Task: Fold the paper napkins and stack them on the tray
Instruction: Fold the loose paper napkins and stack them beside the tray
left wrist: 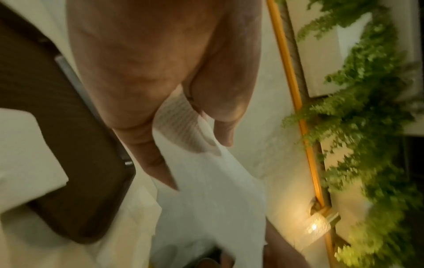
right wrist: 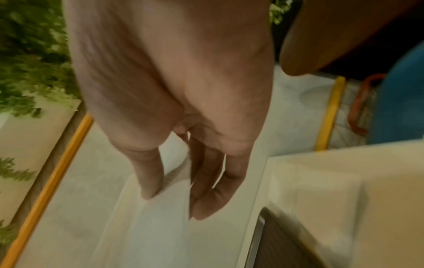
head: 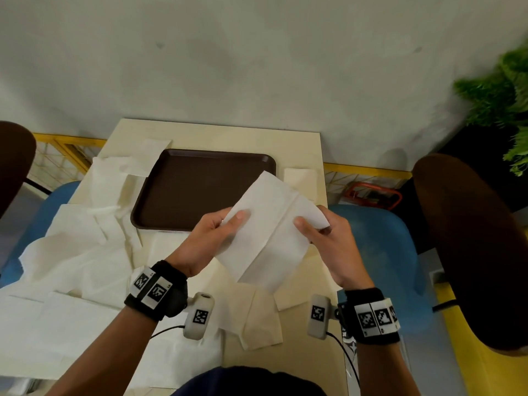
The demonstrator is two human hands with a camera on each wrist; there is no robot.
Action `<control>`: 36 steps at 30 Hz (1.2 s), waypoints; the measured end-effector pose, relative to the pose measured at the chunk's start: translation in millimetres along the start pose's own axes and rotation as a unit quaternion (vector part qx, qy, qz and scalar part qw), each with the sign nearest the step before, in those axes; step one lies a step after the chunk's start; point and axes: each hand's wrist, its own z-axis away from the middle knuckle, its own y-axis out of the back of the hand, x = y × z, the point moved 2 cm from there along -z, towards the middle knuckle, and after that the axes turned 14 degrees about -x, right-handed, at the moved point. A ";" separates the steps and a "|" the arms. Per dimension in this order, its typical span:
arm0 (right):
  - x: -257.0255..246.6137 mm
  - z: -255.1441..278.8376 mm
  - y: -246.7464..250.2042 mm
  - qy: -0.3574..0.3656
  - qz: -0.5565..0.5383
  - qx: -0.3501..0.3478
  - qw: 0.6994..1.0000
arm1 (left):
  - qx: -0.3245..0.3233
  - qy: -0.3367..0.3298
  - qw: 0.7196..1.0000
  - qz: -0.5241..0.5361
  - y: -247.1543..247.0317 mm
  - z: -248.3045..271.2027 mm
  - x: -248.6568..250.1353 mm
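- Bottom of head view: both forearms w/ marker wristbands; a folded napkin (head: 261, 324) lay flat on the table (head: 300, 138) betw. the wrists, lower centre.
- Lower left: a loose heap of unfolded napkins (head: 71, 252) spread over the table's left side.
- Centre: left hand (head: 211, 238) and right hand (head: 331, 247) both pinched one napkin (head: 271, 230), thumbs on top, fingers under; sheet held in the air, tilted, w/ a crease running down its middle.
- Wrist views were blurred but agreed: thumb and fingers of each hand clamped on white paper.
- Step, my read: mid-fold on this napkin, prob. about to close it along the crease.
- Next move calls for edges brought flush, crease pressed, then set down on the tray.
- Just beyond the hands, centre: brown tray (head: 183, 192), nothing stacked on it yet.
- Right of tray: another small folded napkin (head: 300, 178) on the table.
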 end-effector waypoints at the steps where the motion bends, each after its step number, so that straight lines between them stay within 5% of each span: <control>1: 1.8 -2.1 -3.4 0.003 -0.013 0.007 1.000 | -0.006 0.013 1.000 0.016 -2.6 -0.2 -1.4; 8: 23.8 -17.9 -33.2 -0.090 0.019 0.121 0.988 | -0.015 0.019 0.999 0.048 -25.9 -7.3 -14.2; 14: 32.0 -16.9 -45.6 -0.153 -0.097 0.060 0.982 | 0.042 0.016 0.999 0.016 -33.7 -12.4 -25.4; 20: 29.0 -11.3 -36.4 -0.115 -0.038 0.040 0.992 | 0.091 0.000 0.996 -0.027 -37.9 -14.2 -25.9; 25: 21.2 -8.1 -29.8 -0.080 -0.088 0.019 0.993 | 0.029 0.026 0.997 0.069 -34.9 -15.8 -18.9; 36: 20.1 -6.0 -21.0 -0.104 -0.057 0.030 0.993 | 0.145 -0.041 0.986 -0.067 -19.6 -14.7 -3.3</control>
